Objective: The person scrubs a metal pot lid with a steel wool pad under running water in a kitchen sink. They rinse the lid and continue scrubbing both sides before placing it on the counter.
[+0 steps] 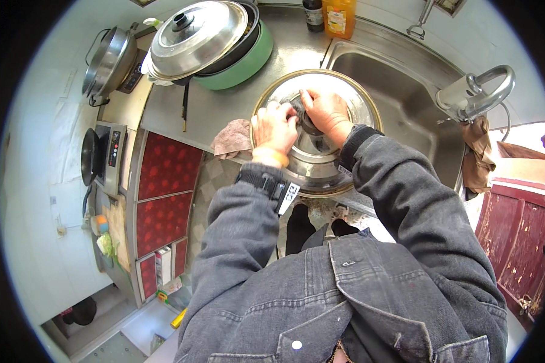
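Note:
A round stainless-steel pot lid (pixel 315 170) with a gold-coloured rim lies in front of me, partly over the near corner of the sink. My right hand (pixel 328 113) is closed around the dark knob (pixel 309 125) at its centre. Curled fingers of my left hand (pixel 274 129) are on the lid's left side, close to the knob. Between the hands shows a dark grey patch (pixel 294 103), perhaps a scouring pad; whether my left fingers grip it is unclear. A pinkish cloth (pixel 232 138) lies by the lid's left edge.
Right of the lid is the steel sink (pixel 406 100) with a curved faucet (pixel 504 77). A lidded dark pan (pixel 236 56) sits in a green basin (pixel 250 68) at the back left. Bottles (pixel 339 18) stand behind. Further left are a steel pot (pixel 113 59) and a frying pan (pixel 89 156).

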Available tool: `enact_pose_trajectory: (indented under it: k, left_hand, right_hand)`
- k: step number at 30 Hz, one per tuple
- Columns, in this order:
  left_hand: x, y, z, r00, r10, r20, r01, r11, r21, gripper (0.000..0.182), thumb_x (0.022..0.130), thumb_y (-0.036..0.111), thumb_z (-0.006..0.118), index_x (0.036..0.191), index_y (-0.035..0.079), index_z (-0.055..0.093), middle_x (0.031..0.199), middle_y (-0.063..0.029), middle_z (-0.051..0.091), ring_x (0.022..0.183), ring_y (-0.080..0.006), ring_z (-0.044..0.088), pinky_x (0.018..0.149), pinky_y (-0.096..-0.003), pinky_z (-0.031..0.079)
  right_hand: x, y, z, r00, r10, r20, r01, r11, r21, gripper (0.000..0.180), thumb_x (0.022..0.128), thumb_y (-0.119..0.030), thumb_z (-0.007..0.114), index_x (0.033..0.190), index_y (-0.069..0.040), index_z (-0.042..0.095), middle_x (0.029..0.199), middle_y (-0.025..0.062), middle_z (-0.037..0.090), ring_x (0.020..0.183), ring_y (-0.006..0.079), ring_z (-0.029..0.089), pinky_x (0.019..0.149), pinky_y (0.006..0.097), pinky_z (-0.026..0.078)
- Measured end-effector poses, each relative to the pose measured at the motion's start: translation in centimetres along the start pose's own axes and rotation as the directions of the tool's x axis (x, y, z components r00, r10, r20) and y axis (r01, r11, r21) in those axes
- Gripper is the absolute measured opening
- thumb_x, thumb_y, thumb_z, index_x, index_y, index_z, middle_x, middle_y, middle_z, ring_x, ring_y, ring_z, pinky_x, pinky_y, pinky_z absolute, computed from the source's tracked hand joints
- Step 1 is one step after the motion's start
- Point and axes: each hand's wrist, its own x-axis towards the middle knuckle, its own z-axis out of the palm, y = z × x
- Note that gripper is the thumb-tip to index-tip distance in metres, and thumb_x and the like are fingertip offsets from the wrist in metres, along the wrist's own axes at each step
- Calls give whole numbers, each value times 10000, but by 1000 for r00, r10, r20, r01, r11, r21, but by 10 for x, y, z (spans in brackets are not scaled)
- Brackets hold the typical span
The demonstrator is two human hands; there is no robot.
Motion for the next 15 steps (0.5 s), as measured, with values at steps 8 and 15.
enact_pose_trajectory:
  k: [8, 15]
  left_hand:
    - [-29, 11, -5, 995, 73, -68, -77, 995, -59, 105, 838, 191, 769, 913, 143, 713, 977, -66, 645, 989, -314, 614, 895, -455, 446]
    - [-57, 38, 3, 993, 48, -106, -54, 998, -46, 133, 796, 199, 784, 886, 156, 695, 961, -38, 622, 972, -285, 599, 889, -443, 406]
  right_hand:
    - [-1, -1, -1, 1000, -7, -9, 7, 1000, -22, 324, 990, -421, 590, 894, -166, 766, 850, 162, 737, 817, 403, 718, 749, 515, 570]
    - [3, -1, 0, 1000, -3, -14, 3, 1000, -1, 332, 1002, -424, 577, 910, -167, 767, 851, 171, 733, 818, 408, 715, 747, 519, 567]
